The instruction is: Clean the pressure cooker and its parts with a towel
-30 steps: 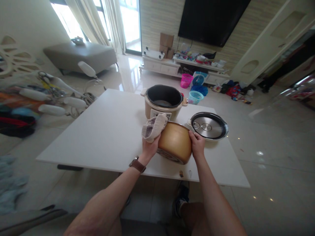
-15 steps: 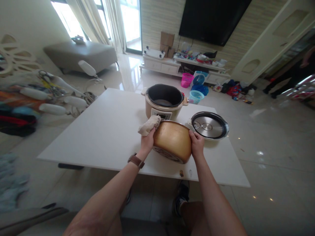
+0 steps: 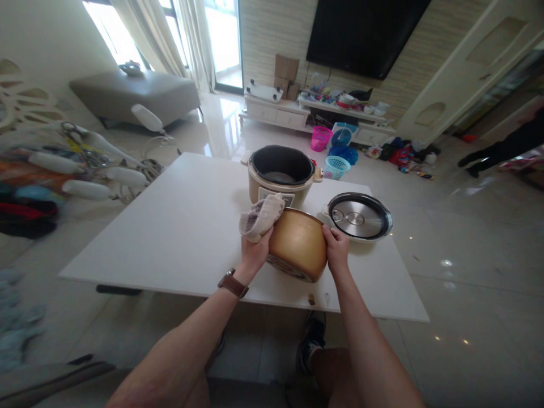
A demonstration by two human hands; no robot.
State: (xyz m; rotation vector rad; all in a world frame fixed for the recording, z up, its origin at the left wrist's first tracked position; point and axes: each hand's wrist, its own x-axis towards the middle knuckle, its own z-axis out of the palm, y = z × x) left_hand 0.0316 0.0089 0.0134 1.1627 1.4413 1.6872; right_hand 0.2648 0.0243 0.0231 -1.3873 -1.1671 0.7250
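Observation:
A gold-coloured inner pot (image 3: 297, 243) is tilted between my hands above the near part of the white table, its underside partly showing. My left hand (image 3: 255, 249) is closed round a light, crumpled cloth (image 3: 262, 218) and presses it against the pot's left rim. At the right rim, my right hand (image 3: 337, 246) grips the pot with fingers closed. Just beyond stands the beige electric cooker (image 3: 278, 175), open at the top with a dark interior. To the right, its round lid (image 3: 359, 218) lies with the metal inside facing up.
The white table (image 3: 170, 226) has a small brown object (image 3: 311, 299) near its front edge. Past the table, a light-blue basket (image 3: 337, 167) and a pink basket (image 3: 321, 137) stand on the floor. Another person's legs (image 3: 497, 150) show at far right.
The cloth in my left hand has shifted and folded over, now bunched higher along the pot's left rim. My right hand keeps its grip on the pot; the view has moved slightly.

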